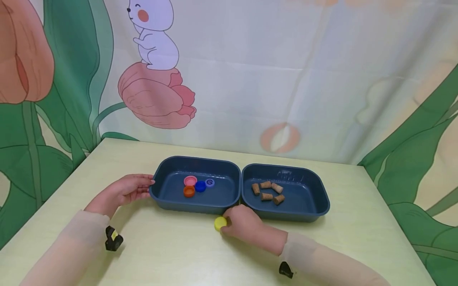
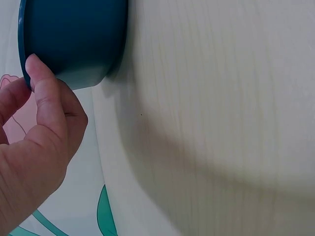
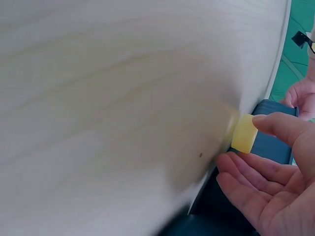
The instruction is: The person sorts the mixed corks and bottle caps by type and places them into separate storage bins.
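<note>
My right hand [image 1: 245, 224] pinches a yellow bottle cap [image 1: 220, 224] just in front of where two dark blue trays meet. In the right wrist view, the thumb presses one side of the cap [image 3: 244, 133] and the fingers lie under its other side. At the outer end of the left tray [image 1: 193, 207], my left hand [image 1: 130, 190] grips the rim with its fingertips. Inside that tray lie a pink cap [image 1: 190, 181], an orange cap [image 1: 189, 191], a blue cap [image 1: 200, 186] and a purple cap [image 1: 209, 182].
The right tray [image 1: 304, 198] holds several corks [image 1: 266, 196] and stands close beside the left one. Both trays are on a pale wooden table [image 1: 171, 250]. Behind it hangs a printed curtain [image 1: 229, 79] with flowers and a white animal.
</note>
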Demonstrator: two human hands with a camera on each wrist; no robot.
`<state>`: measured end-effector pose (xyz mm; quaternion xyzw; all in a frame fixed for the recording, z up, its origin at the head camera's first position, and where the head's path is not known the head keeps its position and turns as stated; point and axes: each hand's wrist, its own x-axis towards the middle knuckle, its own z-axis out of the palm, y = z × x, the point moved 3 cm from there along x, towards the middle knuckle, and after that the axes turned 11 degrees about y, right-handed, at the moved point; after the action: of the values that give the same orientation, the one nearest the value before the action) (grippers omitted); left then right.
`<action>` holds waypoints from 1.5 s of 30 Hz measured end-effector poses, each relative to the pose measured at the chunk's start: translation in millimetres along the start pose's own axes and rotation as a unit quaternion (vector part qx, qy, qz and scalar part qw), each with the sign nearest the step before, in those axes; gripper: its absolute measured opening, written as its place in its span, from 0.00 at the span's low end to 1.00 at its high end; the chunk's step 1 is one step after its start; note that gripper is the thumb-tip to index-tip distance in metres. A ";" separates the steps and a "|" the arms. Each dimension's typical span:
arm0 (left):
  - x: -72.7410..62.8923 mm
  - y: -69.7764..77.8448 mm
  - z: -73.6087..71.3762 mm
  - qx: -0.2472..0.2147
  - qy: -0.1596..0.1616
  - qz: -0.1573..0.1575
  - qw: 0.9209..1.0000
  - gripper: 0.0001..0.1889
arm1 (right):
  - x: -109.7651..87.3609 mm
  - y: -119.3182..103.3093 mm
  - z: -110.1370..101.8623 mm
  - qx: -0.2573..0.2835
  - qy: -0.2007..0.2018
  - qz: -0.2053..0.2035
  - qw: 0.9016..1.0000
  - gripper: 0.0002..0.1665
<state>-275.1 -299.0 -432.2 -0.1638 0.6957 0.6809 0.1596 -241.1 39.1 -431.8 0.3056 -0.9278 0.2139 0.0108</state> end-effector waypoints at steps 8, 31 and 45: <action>-1.2 -1.1 1.2 0.011 0.008 -0.012 1.000 0.15 | -1.5 4.3 -7.4 0.072 -0.040 0.007 0.997 0.12; -0.1 2.6 -0.2 0.010 0.000 -0.010 1.000 0.10 | 8.3 2.8 -80.5 0.053 -0.083 0.018 0.995 0.15; -0.2 2.3 0.9 0.011 0.003 -0.012 1.000 0.11 | 47.5 4.1 -120.0 0.050 -0.116 -0.022 0.992 0.15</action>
<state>-275.9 -298.1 -430.1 -0.1721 0.7020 0.6706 0.1673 -295.3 63.8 -317.3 0.3486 -0.9039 0.2233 -0.1076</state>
